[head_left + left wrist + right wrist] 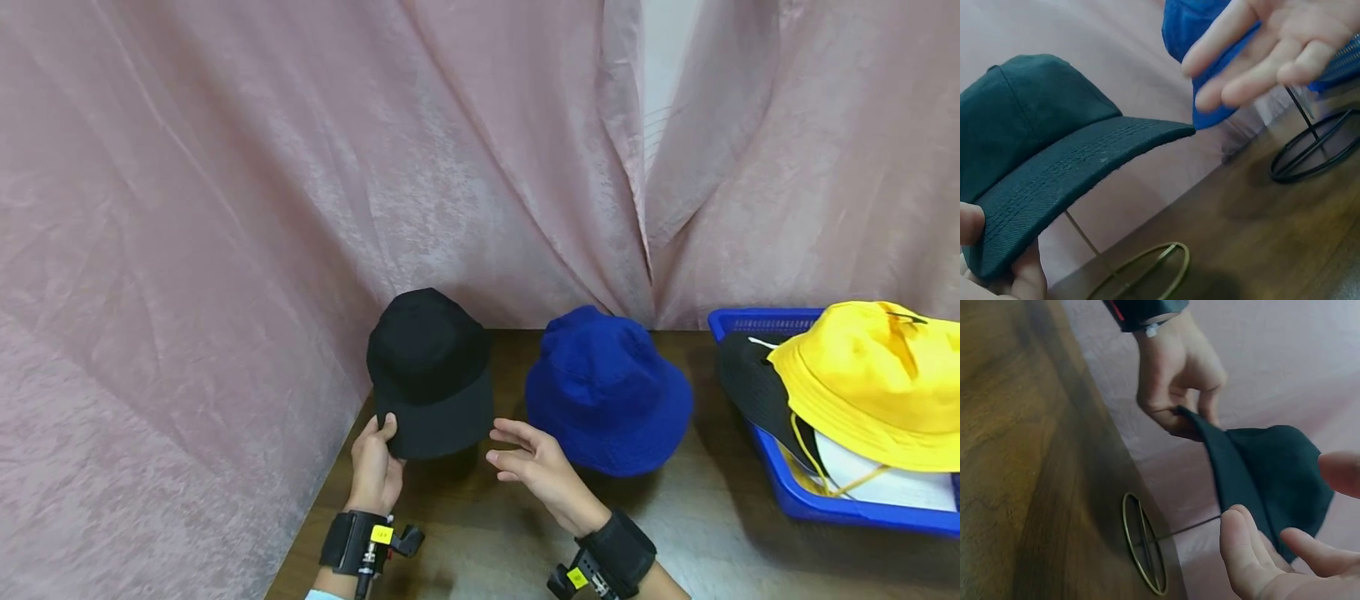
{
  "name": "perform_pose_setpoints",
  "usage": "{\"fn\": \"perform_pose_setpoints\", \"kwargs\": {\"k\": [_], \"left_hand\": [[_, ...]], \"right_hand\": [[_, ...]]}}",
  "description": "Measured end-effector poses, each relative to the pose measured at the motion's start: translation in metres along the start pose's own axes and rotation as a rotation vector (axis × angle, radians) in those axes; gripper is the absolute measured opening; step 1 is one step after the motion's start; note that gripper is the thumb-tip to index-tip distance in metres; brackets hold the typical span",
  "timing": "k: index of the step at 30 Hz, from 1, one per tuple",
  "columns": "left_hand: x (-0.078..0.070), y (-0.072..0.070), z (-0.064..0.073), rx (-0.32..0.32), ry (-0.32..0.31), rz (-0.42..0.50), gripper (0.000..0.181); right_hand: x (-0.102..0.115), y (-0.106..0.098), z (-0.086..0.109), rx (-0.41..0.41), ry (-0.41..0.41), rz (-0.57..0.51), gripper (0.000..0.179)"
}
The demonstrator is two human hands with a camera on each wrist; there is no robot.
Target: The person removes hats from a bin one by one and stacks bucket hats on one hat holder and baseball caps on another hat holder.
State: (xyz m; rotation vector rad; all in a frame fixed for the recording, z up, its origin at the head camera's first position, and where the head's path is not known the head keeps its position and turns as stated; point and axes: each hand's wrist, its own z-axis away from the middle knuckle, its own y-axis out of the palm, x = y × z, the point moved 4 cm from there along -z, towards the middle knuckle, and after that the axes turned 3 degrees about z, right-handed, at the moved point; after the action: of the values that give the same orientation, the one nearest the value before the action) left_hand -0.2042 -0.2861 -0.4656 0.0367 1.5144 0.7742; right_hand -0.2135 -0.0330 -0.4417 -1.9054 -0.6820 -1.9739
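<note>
While the left hand (377, 467) pinched the black cap (429, 358), the right hand (542, 471) hung spread beside it; apparent seating on the stand (1147, 542) beneath likely next required release.

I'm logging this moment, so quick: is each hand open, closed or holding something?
Left hand: closed, holding the black cap by its brim.
Right hand: open, holding nothing.
</note>
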Motion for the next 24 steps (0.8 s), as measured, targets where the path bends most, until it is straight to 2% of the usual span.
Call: {"fn": "perform_pose_setpoints", "kwargs": {"k": [6,13,19,24], "left_hand": [[0.009,-0.009,-0.002,-0.026,-0.035,0.014,0.029],[0.012,-0.01,-0.003,-0.016,-0.054,0.036,0.026],[0.02,-0.011,-0.001,-0.007,-0.149,0.035,0.047],[0.026,-0.012,0.0,-0.018,-0.186,0.045,0.043]], "right_hand": [[0.005,-0.005,0.01,-0.004,0.003,0.019,0.058],[0.01,-0.011,0.019,0.005,-0.004,0.016,0.055],[0.013,-0.017,0.024,0.01,-0.013,0.026,0.055],[0.015,-0.025,0.031,0.0,-0.03,0.067,0.053]]}}
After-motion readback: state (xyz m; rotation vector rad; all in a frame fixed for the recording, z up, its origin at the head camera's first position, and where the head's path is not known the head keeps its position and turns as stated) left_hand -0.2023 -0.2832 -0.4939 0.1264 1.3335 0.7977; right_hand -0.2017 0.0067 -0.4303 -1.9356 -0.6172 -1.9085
